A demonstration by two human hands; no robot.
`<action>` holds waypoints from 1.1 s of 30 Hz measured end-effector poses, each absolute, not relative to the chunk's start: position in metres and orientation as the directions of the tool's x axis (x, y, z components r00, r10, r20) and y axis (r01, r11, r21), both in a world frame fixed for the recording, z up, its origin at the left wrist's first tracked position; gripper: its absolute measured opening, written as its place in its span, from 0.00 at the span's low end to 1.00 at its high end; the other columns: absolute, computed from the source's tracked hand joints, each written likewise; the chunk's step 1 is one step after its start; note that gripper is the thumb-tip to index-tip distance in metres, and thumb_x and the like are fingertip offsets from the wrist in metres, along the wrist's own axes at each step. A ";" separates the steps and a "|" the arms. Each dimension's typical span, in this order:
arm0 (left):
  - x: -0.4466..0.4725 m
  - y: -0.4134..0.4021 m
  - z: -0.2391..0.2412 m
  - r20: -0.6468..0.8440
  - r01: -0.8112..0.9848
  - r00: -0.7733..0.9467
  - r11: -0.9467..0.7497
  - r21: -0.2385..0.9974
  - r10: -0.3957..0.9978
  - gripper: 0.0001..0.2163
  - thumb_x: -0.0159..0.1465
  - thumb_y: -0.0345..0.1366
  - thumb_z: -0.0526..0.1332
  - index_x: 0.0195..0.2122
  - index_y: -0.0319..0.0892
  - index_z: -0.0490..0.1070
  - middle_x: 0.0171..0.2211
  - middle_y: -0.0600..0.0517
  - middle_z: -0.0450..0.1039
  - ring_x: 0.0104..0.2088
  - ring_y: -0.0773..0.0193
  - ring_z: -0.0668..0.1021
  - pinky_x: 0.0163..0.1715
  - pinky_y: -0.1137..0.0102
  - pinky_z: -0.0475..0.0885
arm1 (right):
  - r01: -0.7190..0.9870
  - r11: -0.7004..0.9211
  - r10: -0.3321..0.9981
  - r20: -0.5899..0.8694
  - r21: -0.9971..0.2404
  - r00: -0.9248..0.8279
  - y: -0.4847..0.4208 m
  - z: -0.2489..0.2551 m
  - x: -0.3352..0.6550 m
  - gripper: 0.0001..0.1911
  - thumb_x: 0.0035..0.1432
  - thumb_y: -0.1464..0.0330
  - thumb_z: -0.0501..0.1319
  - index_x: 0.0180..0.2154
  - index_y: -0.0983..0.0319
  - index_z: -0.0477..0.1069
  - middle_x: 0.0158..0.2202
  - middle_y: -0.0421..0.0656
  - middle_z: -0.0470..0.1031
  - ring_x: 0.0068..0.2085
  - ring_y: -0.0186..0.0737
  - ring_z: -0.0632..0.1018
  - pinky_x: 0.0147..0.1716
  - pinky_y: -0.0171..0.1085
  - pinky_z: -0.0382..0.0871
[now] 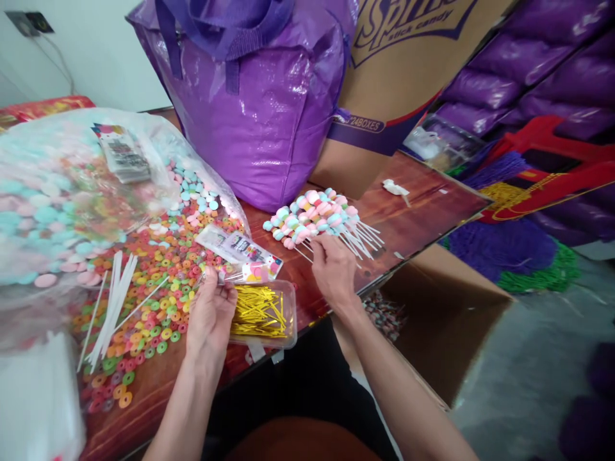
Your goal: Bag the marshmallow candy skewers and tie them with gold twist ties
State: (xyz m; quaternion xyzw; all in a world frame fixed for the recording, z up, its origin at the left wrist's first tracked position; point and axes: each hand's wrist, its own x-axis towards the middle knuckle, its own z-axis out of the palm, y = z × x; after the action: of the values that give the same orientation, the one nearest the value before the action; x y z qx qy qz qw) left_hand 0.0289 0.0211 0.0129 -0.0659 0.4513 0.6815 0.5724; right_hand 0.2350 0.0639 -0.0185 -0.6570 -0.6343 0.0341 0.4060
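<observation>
Basically, bench [427, 198] runs below both hands; big purple bag [250, 134] stands beyond them. Loose ring candy [148, 269] is spread L of L hand [211, 314]. Candy-skewer pile [312, 218] lies just past R hand [335, 267], thumb + fingertip together at its near edge; can't tell if gripping. Tub [293, 320] w/ gold ties [259, 310] sits just R of L hand, which is clamped on clear printed wrapper [257, 272].
</observation>
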 end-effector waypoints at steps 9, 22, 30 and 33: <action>0.026 0.025 0.020 -0.659 -0.854 -0.323 0.091 0.512 0.679 0.09 0.68 0.31 0.61 0.30 0.39 0.73 0.26 0.55 0.76 0.24 0.73 0.76 0.26 0.78 0.71 | 0.384 0.274 0.903 0.373 -0.882 0.214 -0.020 0.003 0.240 0.06 0.64 0.71 0.60 0.34 0.60 0.75 0.30 0.39 0.74 0.31 0.36 0.74 0.33 0.35 0.66; 0.032 0.017 0.006 -0.312 -0.667 -0.450 -0.083 0.740 0.837 0.15 0.48 0.37 0.77 0.28 0.39 0.72 0.26 0.57 0.76 0.28 0.69 0.78 0.33 0.73 0.75 | 0.550 0.444 0.872 0.483 -0.707 -0.084 -0.031 0.008 0.257 0.08 0.65 0.75 0.58 0.36 0.59 0.73 0.32 0.41 0.76 0.34 0.38 0.75 0.37 0.38 0.66; 0.046 0.007 -0.001 -0.162 -0.542 -0.465 -0.135 0.830 0.870 0.15 0.51 0.41 0.75 0.28 0.40 0.71 0.27 0.57 0.74 0.29 0.70 0.77 0.34 0.72 0.75 | 0.427 0.327 0.943 0.318 -0.843 -0.094 -0.033 -0.001 0.232 0.09 0.67 0.71 0.57 0.33 0.60 0.72 0.29 0.39 0.71 0.30 0.34 0.72 0.33 0.33 0.64; 0.052 0.004 -0.003 -0.157 -0.533 -0.454 -0.126 0.836 0.877 0.14 0.54 0.43 0.73 0.31 0.41 0.73 0.30 0.56 0.75 0.31 0.69 0.78 0.35 0.72 0.74 | 0.433 0.301 0.953 0.289 -0.850 -0.096 -0.033 -0.002 0.224 0.09 0.67 0.71 0.57 0.32 0.61 0.71 0.28 0.38 0.70 0.30 0.33 0.72 0.33 0.33 0.63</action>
State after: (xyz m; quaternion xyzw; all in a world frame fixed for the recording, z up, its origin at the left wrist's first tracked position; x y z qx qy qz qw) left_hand 0.0519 0.0040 -0.0032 0.1919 0.4480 0.7255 0.4859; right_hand 0.2244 -0.0333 -0.0018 -0.5107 -0.6780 0.2974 0.4370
